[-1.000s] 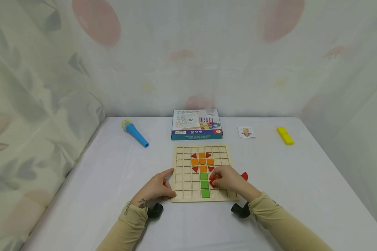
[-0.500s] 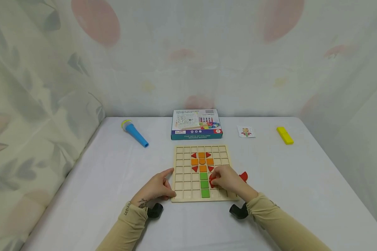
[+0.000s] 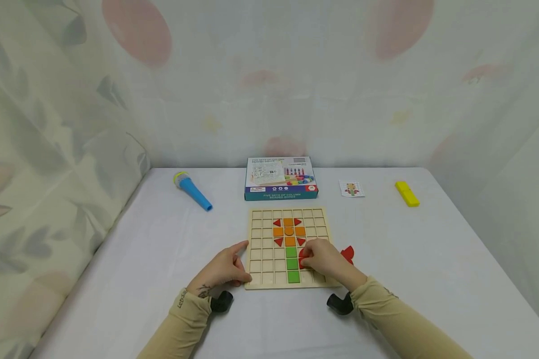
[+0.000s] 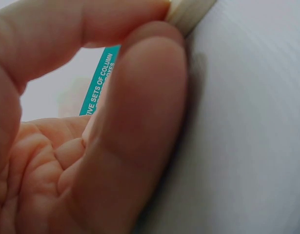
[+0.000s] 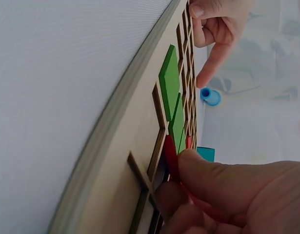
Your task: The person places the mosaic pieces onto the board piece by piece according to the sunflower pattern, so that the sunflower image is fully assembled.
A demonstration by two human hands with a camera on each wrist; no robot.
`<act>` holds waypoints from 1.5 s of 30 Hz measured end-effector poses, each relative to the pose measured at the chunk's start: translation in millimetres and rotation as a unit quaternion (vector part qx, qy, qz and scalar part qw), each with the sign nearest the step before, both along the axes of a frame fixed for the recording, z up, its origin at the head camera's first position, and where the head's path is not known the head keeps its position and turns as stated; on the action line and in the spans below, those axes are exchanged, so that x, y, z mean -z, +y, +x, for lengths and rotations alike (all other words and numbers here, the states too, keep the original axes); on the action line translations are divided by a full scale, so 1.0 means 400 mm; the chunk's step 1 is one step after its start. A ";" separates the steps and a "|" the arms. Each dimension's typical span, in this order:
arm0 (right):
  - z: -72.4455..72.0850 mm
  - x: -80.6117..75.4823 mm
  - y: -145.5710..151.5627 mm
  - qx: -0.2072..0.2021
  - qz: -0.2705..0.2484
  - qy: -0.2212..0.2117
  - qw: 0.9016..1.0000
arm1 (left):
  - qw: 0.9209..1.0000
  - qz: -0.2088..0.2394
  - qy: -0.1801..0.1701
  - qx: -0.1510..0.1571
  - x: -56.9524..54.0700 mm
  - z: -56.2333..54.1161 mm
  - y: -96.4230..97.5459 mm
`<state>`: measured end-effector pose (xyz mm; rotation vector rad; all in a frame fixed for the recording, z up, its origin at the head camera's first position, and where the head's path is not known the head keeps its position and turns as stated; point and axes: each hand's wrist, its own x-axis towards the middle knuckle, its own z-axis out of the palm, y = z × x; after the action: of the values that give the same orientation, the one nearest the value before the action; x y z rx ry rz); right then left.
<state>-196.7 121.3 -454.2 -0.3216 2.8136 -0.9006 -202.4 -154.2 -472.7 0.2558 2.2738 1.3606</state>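
Observation:
A wooden grid board (image 3: 261,264) lies on the table, with orange, red and green tiles in its cells. My right hand (image 3: 327,257) is over its lower right part. Between thumb and fingers it pinches a red tile (image 5: 172,158), right beside the column of green squares (image 3: 292,264). The fingers hide most of that tile, so its full outline does not show. My left hand (image 3: 222,267) touches the board's left side, index finger at the edge and thumb near the lower corner. More red pieces (image 3: 348,253) lie right of the board, partly behind my right wrist.
Behind the board stands a flat printed box (image 3: 281,192). A blue toy microphone (image 3: 195,193) lies at the back left. Right of the box are a small pattern card (image 3: 352,189) and a yellow block (image 3: 407,194). Curtains rise behind the white table (image 3: 408,259).
My right hand and wrist shift slightly left and turn a little, with the red tile still by the green squares. More of the red pieces beside the wrist now shows. The left hand stays put.

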 end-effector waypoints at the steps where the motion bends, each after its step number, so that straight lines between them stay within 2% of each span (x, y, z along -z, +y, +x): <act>1: 0.000 -0.001 -0.001 -0.002 0.004 0.001 1.000 | 1.000 0.000 0.000 -0.001 0.000 0.000 0.000; 13: 0.006 -0.011 -0.003 -0.004 0.044 0.028 0.999 | 1.000 0.003 -0.001 0.002 0.001 0.001 -0.001; 19: -0.014 -0.062 0.066 0.008 0.081 0.106 0.991 | 1.000 0.001 -0.005 -0.002 0.006 0.000 0.001; 24: -0.024 -0.084 0.163 -0.033 0.139 0.175 0.974 | 1.000 0.004 -0.006 -0.005 0.005 0.001 0.001; 27: -0.022 -0.076 0.212 -0.052 0.181 0.185 0.965 | 1.000 0.002 -0.003 -0.005 0.005 0.002 0.001; 32: -0.010 -0.039 0.267 -0.077 0.223 0.149 0.960 | 1.000 0.000 -0.001 -0.004 0.004 0.001 0.000; 38: 0.001 -0.001 0.288 -0.117 0.239 0.146 0.953 | 1.000 0.002 -0.001 -0.003 0.006 0.000 -0.002; 45: 0.001 0.020 0.290 -0.115 0.237 0.144 0.954 | 1.000 0.004 -0.003 -0.001 0.005 0.001 -0.002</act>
<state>-196.3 237.5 -462.2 -0.7352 3.0404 -0.1229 -202.0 -155.1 -474.8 0.2524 2.2651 1.3686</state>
